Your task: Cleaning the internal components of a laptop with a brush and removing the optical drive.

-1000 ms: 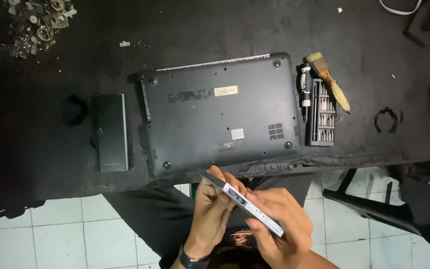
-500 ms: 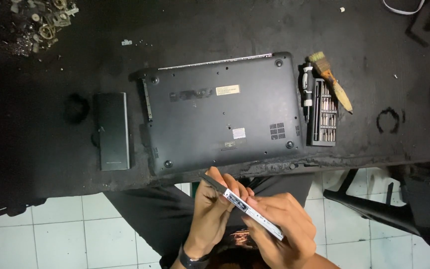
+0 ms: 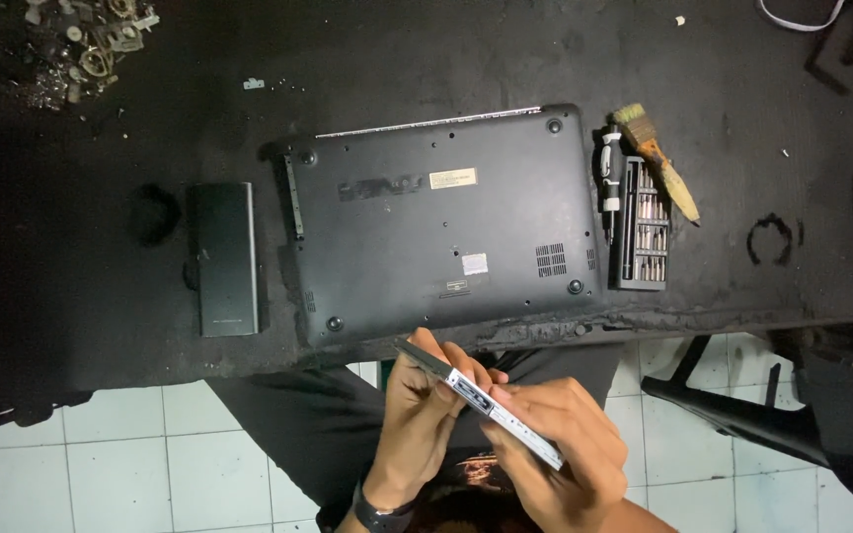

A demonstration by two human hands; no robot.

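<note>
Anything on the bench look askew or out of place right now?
The slim silver drive is off the black worktable, held in both hands over the lap. A thin strip juts from the upturned black laptop's left edge.

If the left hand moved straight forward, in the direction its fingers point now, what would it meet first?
The left hand points up and away, toward the table edge. Past the flat silver drive it holds, it would probably meet the near edge of the upturned laptop first, though depth is unclear from above.

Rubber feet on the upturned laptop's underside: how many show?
4 round feet show on the laptop: far right corner, far left, near left, near right. None seems hidden.
</note>
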